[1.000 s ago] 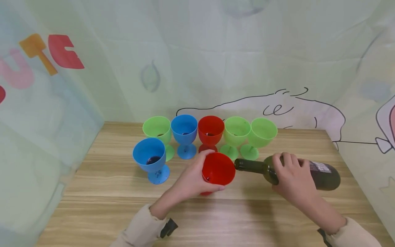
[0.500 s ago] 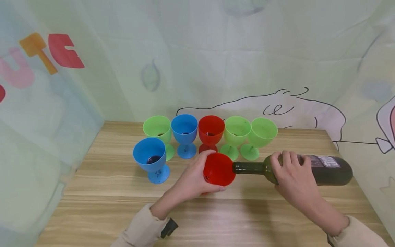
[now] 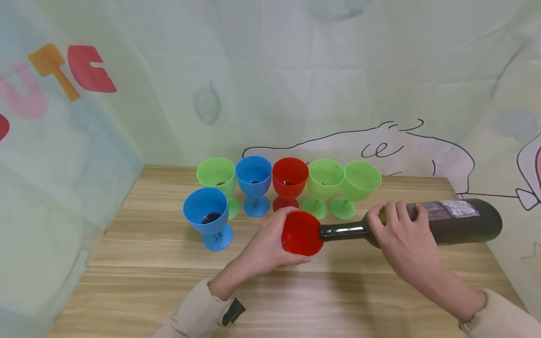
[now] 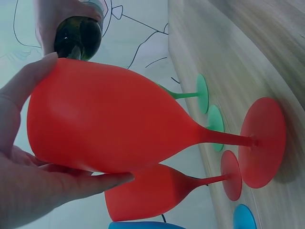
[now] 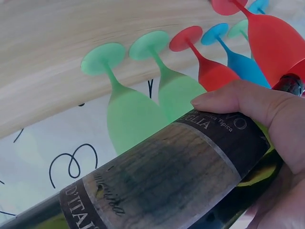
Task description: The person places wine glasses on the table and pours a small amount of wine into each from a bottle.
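My left hand (image 3: 266, 244) grips the bowl of a red plastic goblet (image 3: 302, 234), thumb on the near side and fingers on the far side. In the left wrist view the goblet's bowl, stem and round foot (image 4: 262, 143) all show; whether the foot touches the table I cannot tell. My right hand (image 3: 403, 234) is wrapped round a dark green wine bottle (image 3: 486, 218), which lies nearly level with its base raised slightly. Its mouth is at the goblet's right rim. The label (image 5: 167, 176) faces the right wrist camera. No stream of liquid is visible.
Behind stands a row of goblets: green (image 3: 215, 173), blue (image 3: 253, 176), red (image 3: 289, 177), then two green (image 3: 325, 178). Another blue goblet (image 3: 205, 211), with dark liquid inside, stands front left. A printed cloth (image 3: 270, 94) walls the wooden table (image 3: 160, 281).
The bottle's base has swung up and to the right, bringing its neck onto the red goblet's rim. My right hand rose slightly with it; my left hand and the goblet shifted slightly right.
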A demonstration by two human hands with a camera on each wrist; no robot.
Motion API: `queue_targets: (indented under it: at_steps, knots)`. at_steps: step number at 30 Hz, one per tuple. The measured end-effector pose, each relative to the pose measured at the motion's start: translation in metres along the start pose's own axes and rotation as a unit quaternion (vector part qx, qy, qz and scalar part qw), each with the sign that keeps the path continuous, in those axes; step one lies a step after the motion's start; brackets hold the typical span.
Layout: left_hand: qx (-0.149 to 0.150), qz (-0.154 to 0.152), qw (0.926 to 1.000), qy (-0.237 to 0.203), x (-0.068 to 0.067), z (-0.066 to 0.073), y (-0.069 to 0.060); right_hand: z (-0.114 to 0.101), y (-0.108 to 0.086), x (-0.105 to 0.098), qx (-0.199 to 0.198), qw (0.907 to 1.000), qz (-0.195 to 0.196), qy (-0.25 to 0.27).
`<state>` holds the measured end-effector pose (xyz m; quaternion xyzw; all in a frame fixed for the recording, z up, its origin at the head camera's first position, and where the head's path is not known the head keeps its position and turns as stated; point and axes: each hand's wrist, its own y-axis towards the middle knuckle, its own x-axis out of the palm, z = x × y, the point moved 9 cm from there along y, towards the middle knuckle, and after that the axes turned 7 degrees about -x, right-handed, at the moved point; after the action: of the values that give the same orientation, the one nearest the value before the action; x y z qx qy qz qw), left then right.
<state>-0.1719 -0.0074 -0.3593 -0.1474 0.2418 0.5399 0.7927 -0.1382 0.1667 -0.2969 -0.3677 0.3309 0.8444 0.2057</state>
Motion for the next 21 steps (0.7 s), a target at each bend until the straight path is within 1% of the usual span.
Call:
queue_targets:
  at_steps: [4, 11, 16, 21]
  knots:
    - [0.002, -0.005, 1.0, -0.008, 0.001, 0.0, -0.001, -0.001, 0.003, -0.003, -0.007, 0.9999, -0.005, -0.007]
    - [-0.005, -0.01, 0.9999, -0.011, 0.004, 0.001, 0.0, -0.005, 0.007, -0.009, -0.023, 0.9996, -0.013, -0.008]
    - [-0.007, -0.009, 0.9999, -0.009, 0.005, 0.001, 0.0, -0.006, 0.01, -0.014, -0.027, 0.9994, 0.002, -0.02]
    - [0.004, -0.006, 0.9999, -0.01, 0.005, -0.001, 0.0, -0.007, 0.011, -0.014, -0.026, 0.9991, 0.004, -0.032]
